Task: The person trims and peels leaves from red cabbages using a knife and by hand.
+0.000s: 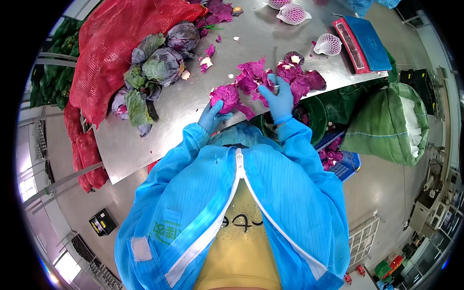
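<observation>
My left hand [212, 117], in a blue glove, is closed around the lower left side of a purple cabbage [224, 98] at the table's near edge. A loose leaf hangs off the cabbage's right side. My right hand [280, 100], also gloved, is at the pile of peeled purple leaves [252, 79], its thumb and forefinger apart beside them. A narrow grey thing shows between its fingers, too unclear to name. More loose leaves [300, 82] lie just beyond this hand.
On the metal table [183, 108] are a red mesh sack [125, 43], untrimmed cabbages [163, 65], white foam nets [327, 44] and a blue-and-red box-like thing [367, 42]. Below stand a green bin [316, 121], a blue crate [345, 166] of purple cabbages and a green sack [382, 125].
</observation>
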The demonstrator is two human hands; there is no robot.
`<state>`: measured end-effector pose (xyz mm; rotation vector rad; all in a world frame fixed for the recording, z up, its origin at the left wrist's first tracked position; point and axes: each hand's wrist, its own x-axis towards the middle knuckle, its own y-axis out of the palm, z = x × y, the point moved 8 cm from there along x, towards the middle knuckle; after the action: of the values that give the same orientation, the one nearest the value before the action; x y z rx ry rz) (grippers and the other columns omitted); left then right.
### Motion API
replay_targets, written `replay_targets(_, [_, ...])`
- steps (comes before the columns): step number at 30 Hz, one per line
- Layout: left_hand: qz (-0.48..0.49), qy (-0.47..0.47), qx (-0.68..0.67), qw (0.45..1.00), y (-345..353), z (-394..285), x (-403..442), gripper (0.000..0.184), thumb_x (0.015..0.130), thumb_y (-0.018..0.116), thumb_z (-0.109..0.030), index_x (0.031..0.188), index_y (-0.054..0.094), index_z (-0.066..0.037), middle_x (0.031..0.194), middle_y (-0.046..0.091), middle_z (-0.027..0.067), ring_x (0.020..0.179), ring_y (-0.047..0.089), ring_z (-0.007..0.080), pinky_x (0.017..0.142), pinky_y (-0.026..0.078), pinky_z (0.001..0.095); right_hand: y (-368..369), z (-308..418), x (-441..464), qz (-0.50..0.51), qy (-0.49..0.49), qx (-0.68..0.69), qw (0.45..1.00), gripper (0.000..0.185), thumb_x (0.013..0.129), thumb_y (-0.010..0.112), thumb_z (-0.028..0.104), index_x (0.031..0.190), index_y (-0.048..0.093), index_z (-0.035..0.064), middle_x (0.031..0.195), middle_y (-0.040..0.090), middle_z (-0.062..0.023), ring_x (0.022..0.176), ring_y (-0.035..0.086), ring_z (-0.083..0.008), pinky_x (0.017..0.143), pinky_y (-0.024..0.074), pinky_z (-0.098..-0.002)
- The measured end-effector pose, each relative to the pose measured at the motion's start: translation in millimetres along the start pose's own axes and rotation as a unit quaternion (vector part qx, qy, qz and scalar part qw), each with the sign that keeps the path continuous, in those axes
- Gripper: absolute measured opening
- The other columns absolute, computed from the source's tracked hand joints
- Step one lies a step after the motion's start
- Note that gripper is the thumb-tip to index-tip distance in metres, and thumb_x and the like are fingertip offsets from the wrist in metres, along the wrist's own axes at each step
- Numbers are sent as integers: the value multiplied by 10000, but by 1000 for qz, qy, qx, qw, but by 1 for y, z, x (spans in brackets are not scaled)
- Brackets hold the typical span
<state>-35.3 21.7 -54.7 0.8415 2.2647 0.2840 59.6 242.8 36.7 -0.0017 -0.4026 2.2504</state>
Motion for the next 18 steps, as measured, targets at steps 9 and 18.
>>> replay_targets(9, [72,-55,-100,991,30,1,-1,690,862,571,-475,1338,353,-25,1240,517,132,1055,561,222,916,465,338,52,49,-31,168,-37,-44,984,692,635,789,421,1175,553,59,1010,498,-101,862,548,-239,720,472,-339])
replay_targets(18, [30,23,-36,999,30,-5,0,715,804,701,-340,1330,354,-3,1236,525,128,1115,536,224,978,423,344,53,39,-17,233,-57,-71,968,600,654,781,391,1113,573,64,947,488,-94,785,536,-235,680,458,-335])
